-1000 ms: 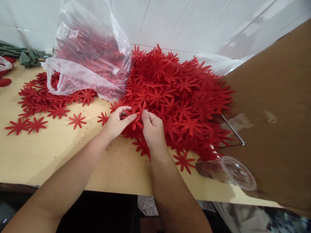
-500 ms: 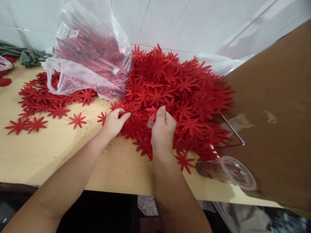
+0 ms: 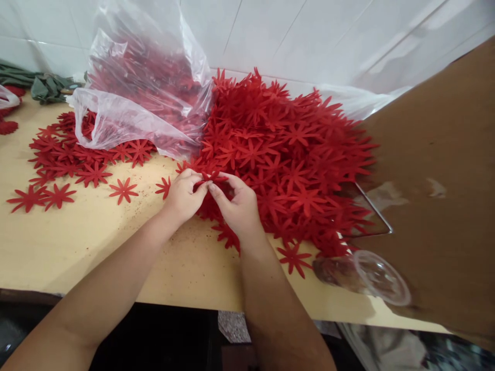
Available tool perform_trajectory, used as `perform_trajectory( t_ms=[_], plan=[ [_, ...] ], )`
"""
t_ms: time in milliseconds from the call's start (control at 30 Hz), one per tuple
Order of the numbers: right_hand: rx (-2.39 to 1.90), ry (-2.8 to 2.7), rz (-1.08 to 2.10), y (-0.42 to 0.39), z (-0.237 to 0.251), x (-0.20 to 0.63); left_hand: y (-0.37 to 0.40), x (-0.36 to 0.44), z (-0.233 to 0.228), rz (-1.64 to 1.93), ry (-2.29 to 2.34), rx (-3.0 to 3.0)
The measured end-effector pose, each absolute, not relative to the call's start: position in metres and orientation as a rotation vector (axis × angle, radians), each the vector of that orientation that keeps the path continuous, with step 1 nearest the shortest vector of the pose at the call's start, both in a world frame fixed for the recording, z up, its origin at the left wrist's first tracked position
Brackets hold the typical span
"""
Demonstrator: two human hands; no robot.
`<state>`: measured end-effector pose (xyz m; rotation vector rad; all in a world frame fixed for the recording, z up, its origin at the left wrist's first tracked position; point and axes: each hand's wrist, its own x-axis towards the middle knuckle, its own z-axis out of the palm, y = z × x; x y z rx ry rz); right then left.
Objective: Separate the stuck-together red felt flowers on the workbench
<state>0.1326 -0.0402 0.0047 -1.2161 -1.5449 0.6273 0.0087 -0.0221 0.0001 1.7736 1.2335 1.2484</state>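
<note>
The two bare forearms reach up from the near edge of the table (image 3: 77, 242) and meet at the near side of the red pile. The left hand (image 3: 184, 196) sits where it was half a second ago, but its thumb and forefinger, then resting on the pile's edge, are now pinched shut on a red cut-out flower (image 3: 212, 179). The right hand (image 3: 237, 206) has changed more: half a second ago it was a fist further right and deeper in the heap, thumb up; now it has drawn back toward the left hand, and its thumb and forefinger nip the same flower from the other side, the remaining fingers curled loosely. The flower is held between both hands just above the near edge of the pile of flowers (image 3: 286, 154), fingertips almost touching.

To the right, a clear plastic cup (image 3: 371, 275) lies on its side near the table's front edge, just beside a brown cardboard sheet (image 3: 436, 206), as before. To the left, loose flowers (image 3: 77, 165) lie scattered flat on the wood. Further back, a clear plastic bag (image 3: 143, 93) holding more red pieces leans against the white tiled wall (image 3: 309, 36), unmoved.
</note>
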Motion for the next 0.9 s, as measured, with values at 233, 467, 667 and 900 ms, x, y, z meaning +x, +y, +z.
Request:
perform_trajectory(
  t_ms=[233,467,667,900],
  plan=[
    [-1.151,-1.489,0.769,-0.0366,0.0031,0.1345,-0.0231,0.0114,0.0014,1.194,0.962,1.493],
    [-1.317,-1.568,0.529,-0.0361,0.0013,0.1364,-0.0286,0.0097,0.0084,1.096,1.031,1.598],
    [-1.233,-1.537,0.62,-0.0393,0.0047,0.1299,-0.0256,0.0121,0.0042,1.197,1.079,1.536],
    [-1.213,-1.445,0.784,-0.0377,0.0028,0.1306,-0.0224,0.0111,0.0033,1.273,0.998,1.276]
  ],
)
